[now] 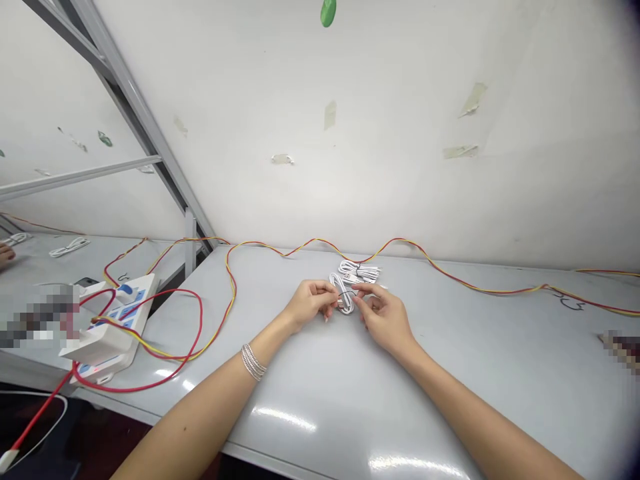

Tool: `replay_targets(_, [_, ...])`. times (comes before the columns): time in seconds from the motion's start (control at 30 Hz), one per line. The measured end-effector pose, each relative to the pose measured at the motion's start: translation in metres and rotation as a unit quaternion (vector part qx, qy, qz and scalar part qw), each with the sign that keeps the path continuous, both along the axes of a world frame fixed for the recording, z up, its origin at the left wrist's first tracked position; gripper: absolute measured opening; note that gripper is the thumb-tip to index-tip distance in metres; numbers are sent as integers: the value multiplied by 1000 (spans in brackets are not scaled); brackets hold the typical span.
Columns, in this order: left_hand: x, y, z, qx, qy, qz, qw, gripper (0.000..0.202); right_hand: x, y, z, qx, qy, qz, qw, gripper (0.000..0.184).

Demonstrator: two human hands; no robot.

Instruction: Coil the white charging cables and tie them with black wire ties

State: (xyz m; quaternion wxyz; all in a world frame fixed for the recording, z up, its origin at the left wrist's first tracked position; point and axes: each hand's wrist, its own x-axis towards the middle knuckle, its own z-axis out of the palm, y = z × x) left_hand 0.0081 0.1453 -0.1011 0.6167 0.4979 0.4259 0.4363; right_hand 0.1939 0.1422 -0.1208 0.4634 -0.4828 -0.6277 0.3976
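A white coiled cable (pixel 341 295) stands between my hands on the grey tabletop (pixel 300 407). My left hand (pixel 310 305) pinches its near end between thumb and fingers. A thin black twist tie (pixel 346 293) loops across the coil, and my right hand (pixel 383 318) pinches at the tie's far end. Just behind them lies a second white coiled cable (pixel 359 271), bound with a dark tie and touching neither hand. A beaded silver bracelet (pixel 253 362) circles my left wrist.
A red-and-yellow twisted wire (pixel 310 245) runs along the wall edge of the table. At left sit a white power strip (pixel 113 327) with red wire loops and a metal frame upright (pixel 145 127). Another person's hand (pixel 4 254) and more white coils (pixel 70 247) lie on a further table.
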Motion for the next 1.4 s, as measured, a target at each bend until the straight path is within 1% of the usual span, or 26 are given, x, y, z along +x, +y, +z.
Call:
replay_targets(0.1, [0, 0, -1, 5, 12, -3, 1000, 27, 0, 0, -2, 10, -13, 9, 1000, 37])
replay_targets(0.3, [1, -2, -3, 40, 68, -33, 996, 38, -3, -5, 0, 83, -76, 32, 993, 32])
replay_targets(0.4, [0, -3, -2, 40, 75, -42, 996, 40, -3, -6, 0, 95, -83, 22, 992, 33])
replay_targets(0.57, [-1, -2, -2, 38, 60, -38, 997, 37, -3, -5, -2, 99, -102, -1, 990, 24])
replay_targets(0.7, [-1, -1, -3, 40, 56, -30, 997, 37, -3, -5, -1, 84, -93, -7, 992, 25])
replay_targets(0.87, [-1, -1, -4, 48, 54, -36, 997, 38, -3, -5, 0, 62, -88, -6, 994, 26])
replay_targets(1.1, [-1, -1, -3, 57, 48, -37, 996, 39, -2, -6, 0, 89, -83, 6, 993, 22])
replay_targets(1.2, [-3, -1, -2, 48, 49, -61, 996, 39, -3, -6, 1, 118, -78, 13, 990, 23])
replay_targets(1.3, [-5, 0, -1, 43, 29, -74, 996, 35, -4, -7, 2, 142, -74, 15, 987, 22])
replay_targets(1.4, [-6, 1, -3, 33, 4, -62, 998, 31, -5, -9, 3, 144, -56, 6, 988, 18])
